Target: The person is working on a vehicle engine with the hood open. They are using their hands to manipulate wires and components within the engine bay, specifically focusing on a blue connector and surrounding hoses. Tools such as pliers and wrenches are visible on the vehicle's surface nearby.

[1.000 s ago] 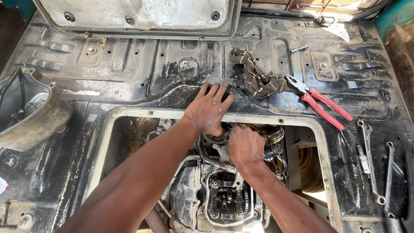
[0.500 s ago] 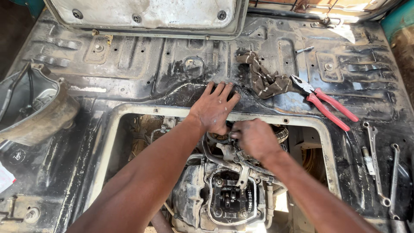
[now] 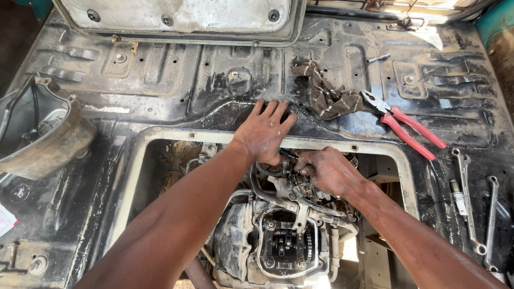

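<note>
The left hand (image 3: 266, 131) is lying flat, its grip open, fingers spread over the far rim of the floor opening (image 3: 160, 135). The right hand (image 3: 326, 170) is closing its grip around small engine parts (image 3: 300, 188) just above the exposed engine (image 3: 278, 241). Red-handled pliers (image 3: 404, 128) are lying at two o'clock, beside a checked rag (image 3: 329, 96).

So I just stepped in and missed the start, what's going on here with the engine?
A person leans over an opening in a grimy metal floor panel, above an exposed engine. The left hand rests flat on the opening's far edge, while the right hand works on small parts and hoses at the engine's top. Red-handled pliers, a dirty rag and wrenches lie on the panel to the right, untouched.
</note>
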